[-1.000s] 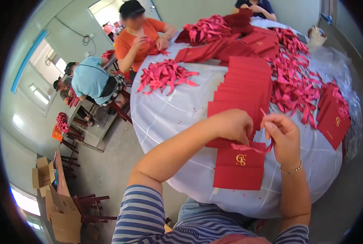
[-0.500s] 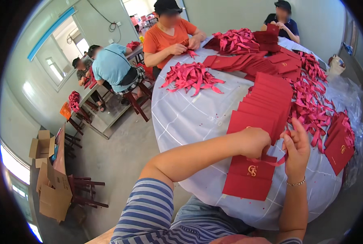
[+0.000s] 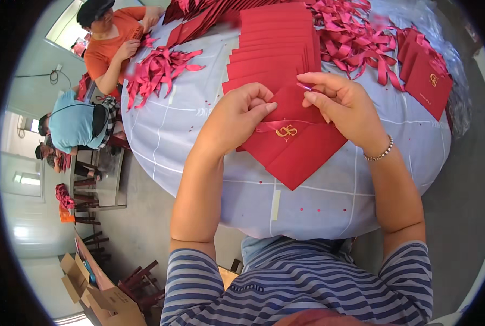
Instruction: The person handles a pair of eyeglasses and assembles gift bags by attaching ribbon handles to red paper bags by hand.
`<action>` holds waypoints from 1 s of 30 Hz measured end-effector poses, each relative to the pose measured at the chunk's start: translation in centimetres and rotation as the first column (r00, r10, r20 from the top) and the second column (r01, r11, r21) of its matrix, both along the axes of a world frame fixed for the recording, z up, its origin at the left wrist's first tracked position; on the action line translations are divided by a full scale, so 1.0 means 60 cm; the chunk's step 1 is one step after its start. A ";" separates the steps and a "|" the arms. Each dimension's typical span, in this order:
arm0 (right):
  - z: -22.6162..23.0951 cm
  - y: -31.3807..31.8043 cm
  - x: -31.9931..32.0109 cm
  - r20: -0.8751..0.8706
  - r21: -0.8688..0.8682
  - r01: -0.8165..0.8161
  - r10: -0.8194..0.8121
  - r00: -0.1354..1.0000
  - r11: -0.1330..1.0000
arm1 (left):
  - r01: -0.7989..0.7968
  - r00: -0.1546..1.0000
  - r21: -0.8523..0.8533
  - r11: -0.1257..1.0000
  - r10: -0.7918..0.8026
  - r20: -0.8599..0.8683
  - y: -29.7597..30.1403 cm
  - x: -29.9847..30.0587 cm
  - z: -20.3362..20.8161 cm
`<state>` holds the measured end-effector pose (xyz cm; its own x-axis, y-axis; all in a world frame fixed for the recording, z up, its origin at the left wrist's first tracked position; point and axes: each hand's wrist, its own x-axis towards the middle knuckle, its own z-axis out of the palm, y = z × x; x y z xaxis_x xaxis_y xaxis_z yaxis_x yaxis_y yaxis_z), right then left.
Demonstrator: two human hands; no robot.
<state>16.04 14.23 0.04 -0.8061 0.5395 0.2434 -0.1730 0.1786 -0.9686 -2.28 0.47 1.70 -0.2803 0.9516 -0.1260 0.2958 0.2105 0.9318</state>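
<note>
A flat red card-like piece (image 3: 307,152) with a gold emblem lies tilted in front of me, with another red edge showing beneath it. Its exact kind is not clear. A pink-red ribbon (image 3: 265,127) runs across its face, just above the emblem. My left hand (image 3: 239,115) is closed in a pinch at the piece's upper left edge. On the other side, my right hand (image 3: 343,107) pinches a thin, shiny ribbon end (image 3: 304,86) between thumb and index finger, its other fingers bent. Beyond both hands, overlapping red pieces (image 3: 272,41) form a long fanned row.
Loose ribbons lie in a pile (image 3: 155,73) at the left and a larger heap (image 3: 356,43) at the right. More red pieces (image 3: 427,87) rest near clear plastic (image 3: 460,103). A person in orange (image 3: 112,49) works across the pale-covered round table (image 3: 231,190).
My view has turned toward the right and down. The red piece is now tilted, and my left hand has moved from over the row to its left edge. My right hand still pinches ribbon.
</note>
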 end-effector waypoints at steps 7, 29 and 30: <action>0.002 -0.015 0.008 0.124 0.204 0.060 -0.087 0.988 0.977 | -0.065 0.992 0.065 0.996 0.058 0.109 -0.014 0.013 -0.016; -0.010 -0.028 -0.005 0.008 0.549 0.102 -0.128 0.992 0.829 | -0.060 0.998 0.174 0.983 0.056 0.025 -0.016 0.020 -0.024; -0.011 -0.029 -0.005 0.008 0.552 0.107 -0.134 0.991 0.827 | -0.064 0.998 0.184 0.981 0.062 0.016 -0.018 0.022 -0.025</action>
